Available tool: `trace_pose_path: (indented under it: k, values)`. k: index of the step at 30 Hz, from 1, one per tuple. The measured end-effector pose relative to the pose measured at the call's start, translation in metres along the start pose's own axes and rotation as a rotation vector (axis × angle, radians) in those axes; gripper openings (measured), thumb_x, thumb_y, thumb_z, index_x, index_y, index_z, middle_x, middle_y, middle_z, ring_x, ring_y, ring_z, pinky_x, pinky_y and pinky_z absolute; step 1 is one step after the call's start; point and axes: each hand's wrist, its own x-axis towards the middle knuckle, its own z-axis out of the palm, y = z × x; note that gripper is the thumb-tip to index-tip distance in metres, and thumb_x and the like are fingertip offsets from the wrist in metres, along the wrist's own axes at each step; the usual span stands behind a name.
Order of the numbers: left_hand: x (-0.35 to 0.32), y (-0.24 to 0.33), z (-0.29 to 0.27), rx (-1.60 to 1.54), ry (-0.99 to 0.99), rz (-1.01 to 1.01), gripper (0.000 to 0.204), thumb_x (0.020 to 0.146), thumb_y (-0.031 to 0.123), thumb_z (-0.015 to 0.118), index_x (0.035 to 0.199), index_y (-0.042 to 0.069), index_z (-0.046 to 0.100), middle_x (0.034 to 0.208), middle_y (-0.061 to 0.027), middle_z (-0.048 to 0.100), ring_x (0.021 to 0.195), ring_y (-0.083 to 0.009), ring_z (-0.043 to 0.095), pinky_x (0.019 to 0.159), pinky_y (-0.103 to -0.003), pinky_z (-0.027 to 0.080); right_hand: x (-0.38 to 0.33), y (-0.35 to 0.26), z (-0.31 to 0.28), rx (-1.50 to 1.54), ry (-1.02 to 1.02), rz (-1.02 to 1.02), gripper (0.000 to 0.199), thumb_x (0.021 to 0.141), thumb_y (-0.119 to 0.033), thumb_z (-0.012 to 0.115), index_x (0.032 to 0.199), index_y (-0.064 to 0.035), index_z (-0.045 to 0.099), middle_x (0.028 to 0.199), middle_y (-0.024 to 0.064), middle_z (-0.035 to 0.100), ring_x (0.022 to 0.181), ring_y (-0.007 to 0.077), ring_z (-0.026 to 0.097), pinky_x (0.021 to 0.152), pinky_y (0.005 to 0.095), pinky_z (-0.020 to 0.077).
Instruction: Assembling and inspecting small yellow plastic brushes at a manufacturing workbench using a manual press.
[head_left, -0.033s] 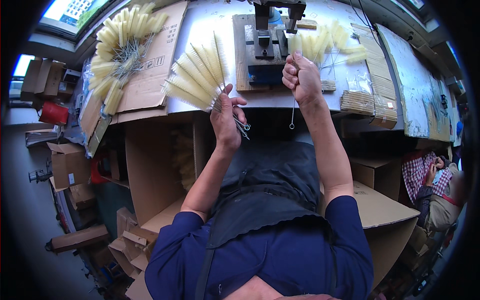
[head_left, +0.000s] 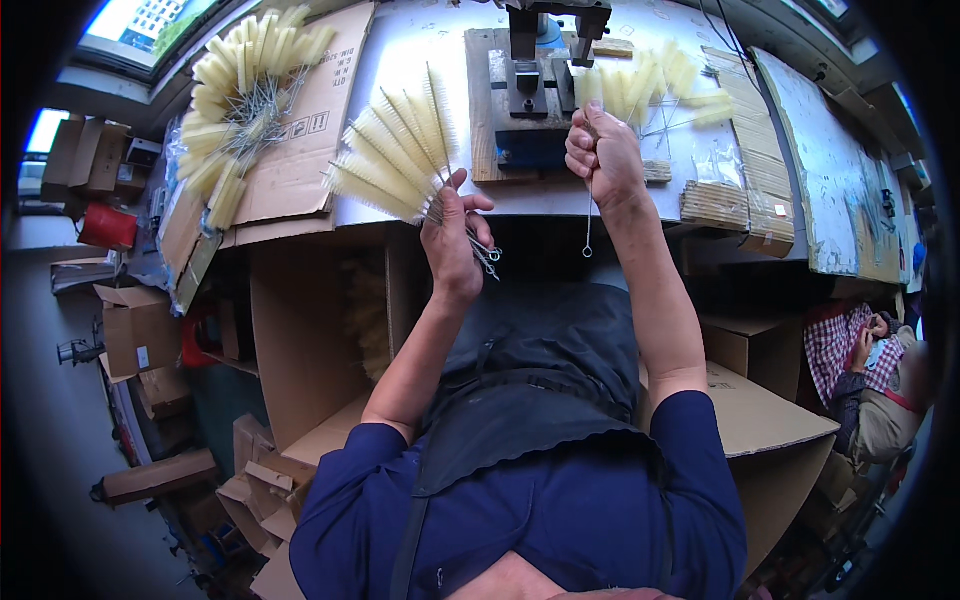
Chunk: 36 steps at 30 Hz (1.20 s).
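My left hand is closed round the wire stems of several pale yellow bottle brushes, whose bristle heads fan out up and to the left. Their looped wire ends stick out below my fingers. My right hand is shut on a single bottle brush, its wire stem hanging down to a small ring. The upper part of that brush is hidden by my fist and blends with the brushes behind. Just left of my right hand stands a dark metal bench press on a wooden board.
Piled brushes lie on a cardboard sheet at the left, and more brushes lie behind my right hand. Flattened cardboard is at the right. Open cartons flank my lap. Another person sits at far right.
The ring end of the brush in my right hand has swung very slightly to the right. My left hand and its brushes look the same.
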Motion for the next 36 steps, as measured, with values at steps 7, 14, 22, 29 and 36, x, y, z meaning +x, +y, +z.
trace_pose_path:
  k: [7, 14, 22, 29, 36]
  values:
    - [0.000, -0.003, 0.003, -0.021, 0.043, -0.026, 0.042, 0.106, 0.033, 0.045, 0.132, 0.000, 0.053, 0.084, -0.0062, 0.062, 0.052, -0.0076, 0.050, 0.047, -0.023, 0.043, 0.003, -0.010, 0.001, -0.111, 0.026, 0.056, 0.027, 0.104, -0.024, 0.050, 0.085, -0.0050, 0.053, 0.059, -0.0030, 0.043, 0.041, 0.0053, 0.034, 0.036, 0.0223, 0.0289]
    - [-0.001, 0.000, 0.009, -0.143, 0.060, -0.047, 0.036, 0.105, 0.026, 0.048, 0.131, 0.001, 0.055, 0.084, -0.0029, 0.059, 0.059, -0.0086, 0.054, 0.050, -0.025, 0.048, 0.005, -0.015, 0.000, -0.102, 0.029, 0.084, 0.025, 0.102, -0.023, 0.053, 0.085, -0.0050, 0.053, 0.059, -0.0028, 0.044, 0.041, 0.0054, 0.034, 0.036, 0.0219, 0.0285]
    - [0.003, 0.001, 0.002, -0.163, 0.072, 0.008, 0.027, 0.102, 0.013, 0.052, 0.125, 0.000, 0.057, 0.086, -0.0035, 0.060, 0.067, -0.0113, 0.059, 0.056, -0.026, 0.052, 0.000, -0.014, -0.004, -0.186, 0.046, 0.043, 0.028, 0.102, -0.024, 0.053, 0.084, -0.0034, 0.056, 0.057, -0.0021, 0.047, 0.039, 0.0050, 0.036, 0.035, 0.0213, 0.0311]
    - [0.007, -0.007, 0.001, -0.062, 0.032, 0.071, 0.011, 0.096, 0.004, 0.061, 0.107, 0.002, 0.061, 0.087, -0.0053, 0.063, 0.076, -0.0139, 0.064, 0.064, -0.029, 0.058, -0.006, -0.012, 0.002, -0.329, 0.090, -0.025, 0.028, 0.101, -0.025, 0.054, 0.085, -0.0017, 0.058, 0.056, -0.0011, 0.048, 0.039, 0.0049, 0.038, 0.035, 0.0213, 0.0315]
    - [0.003, -0.005, 0.007, -0.145, 0.047, 0.040, 0.009, 0.096, 0.004, 0.061, 0.105, 0.001, 0.061, 0.088, -0.0057, 0.062, 0.075, -0.0146, 0.065, 0.065, -0.029, 0.059, 0.012, -0.033, -0.017, -0.239, 0.141, -0.032, 0.030, 0.102, -0.030, 0.054, 0.093, -0.0014, 0.058, 0.058, -0.0023, 0.047, 0.037, 0.0041, 0.036, 0.034, 0.0206, 0.0315]
